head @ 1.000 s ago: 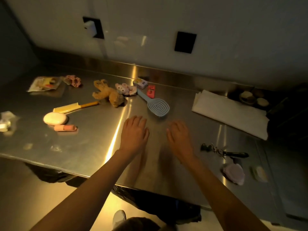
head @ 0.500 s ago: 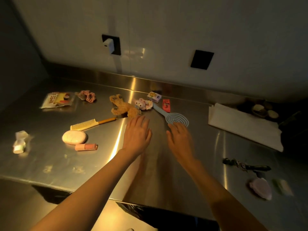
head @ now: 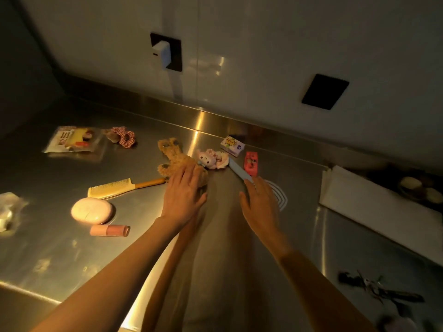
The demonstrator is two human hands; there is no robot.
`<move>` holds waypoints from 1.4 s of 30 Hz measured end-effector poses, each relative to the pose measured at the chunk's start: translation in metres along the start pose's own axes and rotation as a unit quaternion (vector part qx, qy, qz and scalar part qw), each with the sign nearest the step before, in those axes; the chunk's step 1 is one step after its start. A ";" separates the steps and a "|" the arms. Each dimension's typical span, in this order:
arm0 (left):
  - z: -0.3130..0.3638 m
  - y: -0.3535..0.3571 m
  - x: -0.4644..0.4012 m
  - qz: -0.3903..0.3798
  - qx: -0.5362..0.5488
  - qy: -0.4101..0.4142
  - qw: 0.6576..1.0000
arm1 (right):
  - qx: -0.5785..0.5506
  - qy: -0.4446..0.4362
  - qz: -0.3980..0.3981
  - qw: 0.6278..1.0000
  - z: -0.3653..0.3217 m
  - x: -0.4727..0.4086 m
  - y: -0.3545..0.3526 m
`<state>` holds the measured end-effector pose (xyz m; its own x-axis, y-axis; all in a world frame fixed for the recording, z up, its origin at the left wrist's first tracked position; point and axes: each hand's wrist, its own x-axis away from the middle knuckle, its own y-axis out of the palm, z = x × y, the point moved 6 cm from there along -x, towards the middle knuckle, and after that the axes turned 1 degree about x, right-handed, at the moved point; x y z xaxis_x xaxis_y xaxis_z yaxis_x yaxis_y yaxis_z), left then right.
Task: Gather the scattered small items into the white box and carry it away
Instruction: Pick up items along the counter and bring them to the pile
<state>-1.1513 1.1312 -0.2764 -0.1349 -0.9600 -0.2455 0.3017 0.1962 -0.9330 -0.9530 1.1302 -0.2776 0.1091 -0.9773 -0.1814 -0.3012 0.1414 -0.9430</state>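
At frame centre, my left hand [head: 183, 195] lies flat on the plush bear [head: 172, 161]; my right hand [head: 260, 202] seemingly covers the blue brush [head: 239, 172], grip unclear. Best curl fingers fully before lifting.

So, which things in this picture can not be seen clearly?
- Blue brush: head view, its head mostly hidden under the right hand.
- Brown plush toy: lower part covered by the left hand.
- Keys: dark, blurred.
- Wrapped item: cut by left edge.

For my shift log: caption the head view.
Left hand on brown plush toy, right hand over blue hairbrush.
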 end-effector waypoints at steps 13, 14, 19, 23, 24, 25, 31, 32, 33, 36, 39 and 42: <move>-0.025 0.059 -0.036 -0.034 -0.024 0.000 0.999 | 0.080 0.056 -0.120 0.988 0.059 -0.052 0.055; -0.026 0.058 -0.037 -0.024 -0.016 0.002 1.000 | 0.075 0.053 -0.109 0.990 0.057 -0.054 0.057; -0.031 0.057 -0.036 0.023 0.018 0.028 0.999 | 0.069 0.063 -0.079 0.993 0.049 -0.068 0.062; -0.035 0.056 -0.035 0.037 0.043 0.042 0.997 | 0.089 0.083 -0.065 0.990 0.047 -0.071 0.062; -0.036 0.055 -0.034 0.039 0.052 0.043 0.997 | 0.090 0.087 -0.060 0.990 0.047 -0.071 0.062; -0.037 0.054 -0.033 0.043 0.060 0.044 0.996 | 0.089 0.090 -0.056 0.990 0.047 -0.070 0.061; -0.040 0.043 -0.024 0.071 0.100 0.022 0.992 | 0.074 0.099 -0.034 0.992 0.049 -0.061 0.057; -0.039 0.041 -0.022 0.071 0.103 0.017 0.992 | 0.067 0.102 -0.027 0.992 0.050 -0.057 0.054; -0.038 0.037 -0.021 0.070 0.108 0.012 0.992 | 0.064 0.104 -0.022 0.992 0.051 -0.053 0.052; -0.031 0.023 -0.016 0.072 0.125 0.006 0.990 | 0.065 0.109 -0.007 0.992 0.049 -0.040 0.040; -0.022 0.011 -0.009 0.071 0.149 0.005 0.986 | 0.041 0.107 0.021 0.993 0.047 -0.022 0.025; -0.010 -0.003 0.004 0.076 0.171 0.013 0.982 | -0.002 0.108 0.057 0.993 0.043 -0.001 0.005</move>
<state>-1.1623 1.1292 -0.2777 -0.0864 -0.9187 -0.3854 0.6189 0.2536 -0.7434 -0.9137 1.1384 -0.2945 -0.1305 -0.9663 -0.2219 -0.3031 0.2520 -0.9190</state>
